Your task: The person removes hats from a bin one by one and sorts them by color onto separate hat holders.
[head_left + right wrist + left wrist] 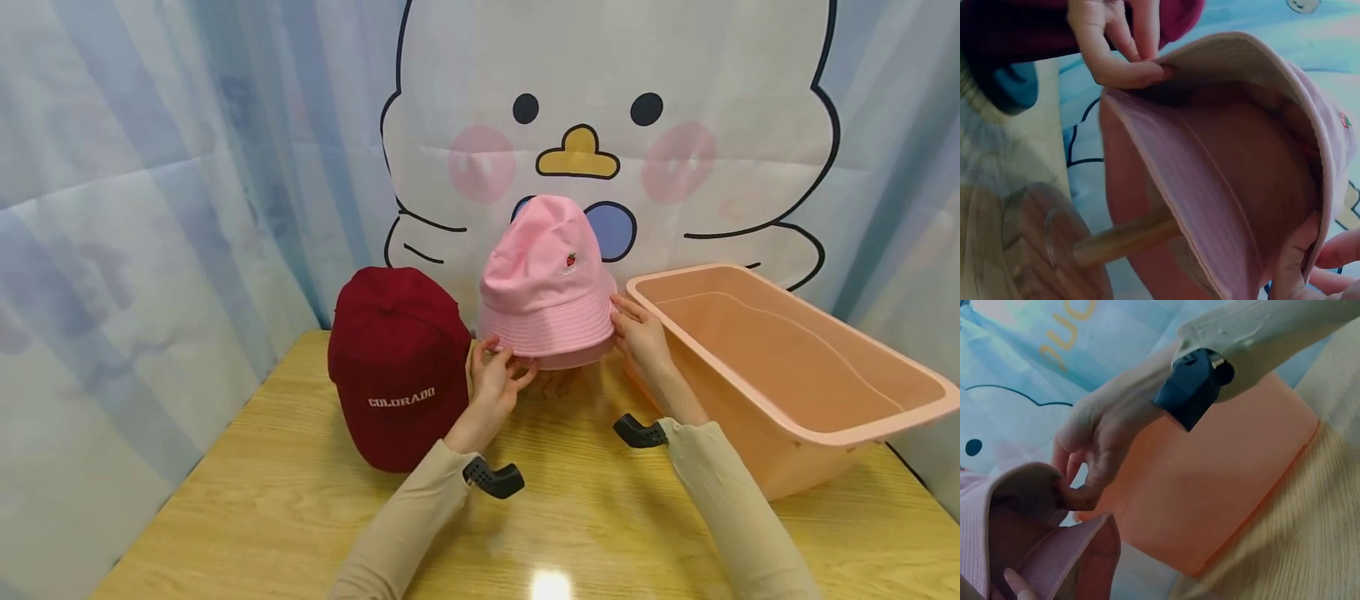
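Observation:
A pink bucket hat with a small embroidered strawberry is held tilted between my hands, its opening toward me. My left hand pinches the left part of the brim, thumb inside the opening in the right wrist view. On the brim's other side, my right hand pinches the edge between thumb and fingers. Below and behind the hat, the right wrist view shows a wooden stand with a round base and a post; the brim hides the post's top. A dark red cap lettered COLORADO sits beside my left hand.
A peach-coloured plastic tub stands at the right, close to my right forearm. Everything rests on a wood-grain table. Behind it hangs a curtain printed with a cartoon duck. Black devices are strapped to both wrists.

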Action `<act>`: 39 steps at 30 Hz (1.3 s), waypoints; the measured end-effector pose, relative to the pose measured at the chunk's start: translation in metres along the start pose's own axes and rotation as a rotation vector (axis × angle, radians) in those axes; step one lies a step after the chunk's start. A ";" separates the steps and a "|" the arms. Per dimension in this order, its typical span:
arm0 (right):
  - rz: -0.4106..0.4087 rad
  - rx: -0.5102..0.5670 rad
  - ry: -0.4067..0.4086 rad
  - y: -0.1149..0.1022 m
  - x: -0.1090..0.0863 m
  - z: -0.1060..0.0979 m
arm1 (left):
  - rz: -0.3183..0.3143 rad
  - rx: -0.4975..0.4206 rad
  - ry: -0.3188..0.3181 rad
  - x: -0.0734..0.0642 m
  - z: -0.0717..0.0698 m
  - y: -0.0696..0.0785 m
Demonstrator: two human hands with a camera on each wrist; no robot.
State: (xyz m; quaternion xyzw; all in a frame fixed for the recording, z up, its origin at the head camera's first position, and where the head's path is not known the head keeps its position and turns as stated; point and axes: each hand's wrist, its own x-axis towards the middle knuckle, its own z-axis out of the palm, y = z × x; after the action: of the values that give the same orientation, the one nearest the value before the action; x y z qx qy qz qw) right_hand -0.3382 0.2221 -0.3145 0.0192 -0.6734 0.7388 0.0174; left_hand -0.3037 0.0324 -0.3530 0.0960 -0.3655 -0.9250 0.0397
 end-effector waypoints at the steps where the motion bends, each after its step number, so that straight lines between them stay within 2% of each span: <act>1: 0.010 0.021 -0.006 -0.001 0.002 0.000 | 0.008 0.004 -0.002 -0.002 0.001 0.001; 8: -0.002 0.127 0.038 0.002 0.008 0.001 | 0.066 0.046 0.028 -0.002 0.003 0.003; 12: -0.037 0.286 0.008 0.003 0.007 -0.001 | 0.147 0.083 0.017 -0.005 0.006 0.005; 15: -0.072 0.384 -0.029 0.000 0.007 -0.001 | 0.210 0.077 0.008 -0.007 0.013 0.011; 21: -0.064 0.507 -0.045 -0.004 0.013 -0.001 | 0.263 0.071 0.024 0.001 0.024 0.021; 24: -0.056 0.478 -0.029 -0.001 0.015 -0.002 | 0.267 0.080 0.035 0.008 0.021 0.015; 25: -0.051 0.449 -0.018 0.001 0.015 -0.002 | 0.283 0.065 0.022 0.019 0.014 0.006; 29: -0.020 0.272 0.020 0.019 0.016 -0.002 | 0.213 0.103 0.048 0.037 -0.004 -0.016; 31: -0.058 0.247 -0.010 0.038 0.022 -0.007 | 0.190 0.118 0.043 0.043 -0.013 -0.025; 32: -0.051 0.215 -0.020 0.046 0.024 -0.007 | 0.146 0.153 0.067 0.033 -0.011 -0.020; 34: -0.028 0.171 -0.048 0.055 0.022 -0.007 | 0.112 0.172 0.076 0.027 -0.014 -0.019; 35: -0.012 0.160 -0.062 0.060 0.022 -0.008 | 0.127 0.159 0.051 0.029 -0.021 -0.025; 36: 0.002 0.157 -0.073 0.065 0.023 -0.008 | 0.119 0.162 0.053 0.033 -0.026 -0.030; 37: 0.021 0.142 -0.075 0.070 0.024 -0.008 | 0.110 0.161 0.051 0.042 -0.034 -0.038; 38: 0.058 0.108 -0.069 0.072 0.023 -0.006 | 0.098 0.170 0.060 0.057 -0.043 -0.050; 39: 0.054 0.120 -0.087 0.080 0.027 -0.008 | 0.099 0.163 0.054 0.080 -0.055 -0.067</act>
State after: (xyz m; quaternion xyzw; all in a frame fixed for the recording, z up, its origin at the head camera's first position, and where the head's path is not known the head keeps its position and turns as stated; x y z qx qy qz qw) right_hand -0.3695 0.2230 -0.3930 0.0340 -0.6282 0.7766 -0.0330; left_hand -0.3706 0.0325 -0.4501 0.1055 -0.4424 -0.8863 0.0875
